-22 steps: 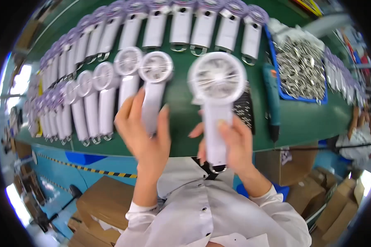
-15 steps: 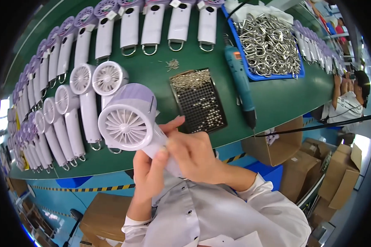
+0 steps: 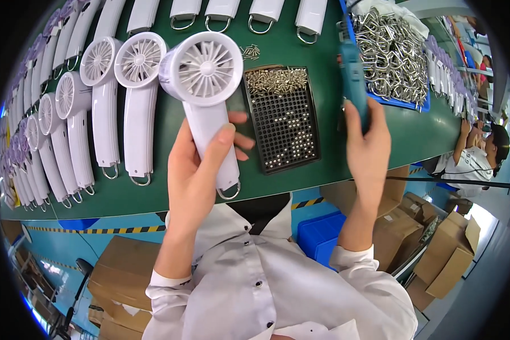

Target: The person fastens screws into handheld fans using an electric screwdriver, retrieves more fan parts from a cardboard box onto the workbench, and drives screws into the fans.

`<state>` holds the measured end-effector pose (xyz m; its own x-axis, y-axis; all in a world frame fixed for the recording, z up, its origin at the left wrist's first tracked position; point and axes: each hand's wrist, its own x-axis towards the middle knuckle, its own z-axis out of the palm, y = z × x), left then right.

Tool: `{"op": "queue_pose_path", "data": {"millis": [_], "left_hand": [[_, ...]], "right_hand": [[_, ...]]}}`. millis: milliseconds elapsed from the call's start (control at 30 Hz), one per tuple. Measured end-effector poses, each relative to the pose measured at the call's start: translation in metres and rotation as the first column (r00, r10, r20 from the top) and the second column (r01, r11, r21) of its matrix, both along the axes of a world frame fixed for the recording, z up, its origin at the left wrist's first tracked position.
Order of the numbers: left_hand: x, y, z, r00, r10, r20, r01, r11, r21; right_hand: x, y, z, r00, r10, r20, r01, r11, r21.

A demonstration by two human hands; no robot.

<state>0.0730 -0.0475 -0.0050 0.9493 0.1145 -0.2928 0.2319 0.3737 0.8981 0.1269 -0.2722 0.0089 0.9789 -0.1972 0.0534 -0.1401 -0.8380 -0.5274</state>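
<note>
A white handheld fan point(image 3: 208, 122) rests in my left hand point(image 3: 188, 178). The fingers wrap its handle from behind with the thumb on the front, and its round grille points up toward me. At the handle's lower end hangs a metal loop point(image 3: 229, 194). My right hand point(image 3: 369, 153) is closed around the lower part of a teal electric screwdriver point(image 3: 352, 65); its tip is hidden by the hand. Between the hands lies a black perforated screw tray point(image 3: 264, 126), with small screws point(image 3: 277, 81) heaped at its far end and several standing in holes.
More white fans point(image 3: 105, 124) lie in rows to the left and along the far side. A blue bin point(image 3: 398, 103) of metal loops point(image 3: 388, 56) sits beyond the screwdriver. Loose screws point(image 3: 250, 52) lie behind the tray. Cardboard boxes point(image 3: 405, 238) stand below the table; a co-worker point(image 3: 473, 150) sits at far right.
My right hand has left the fan and moved right onto the screwdriver. My left hand now holds the fan alone, turned more upright, with the metal loop in sight.
</note>
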Motion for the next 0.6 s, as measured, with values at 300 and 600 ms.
{"op": "queue_pose_path", "data": {"millis": [300,600], "left_hand": [[0.008,-0.011,0.002,0.999,-0.032,-0.043,0.033,0.999,0.025],[0.015,-0.023,0.000,0.995,-0.082,-0.051,0.082,0.997,0.011]], "right_hand": [[-0.001,-0.014,0.050,0.882,-0.104,0.459,-0.337,0.542,0.770],[0.025,0.007,0.053,0.823,0.000,0.568,-0.518,0.410,0.751]]}}
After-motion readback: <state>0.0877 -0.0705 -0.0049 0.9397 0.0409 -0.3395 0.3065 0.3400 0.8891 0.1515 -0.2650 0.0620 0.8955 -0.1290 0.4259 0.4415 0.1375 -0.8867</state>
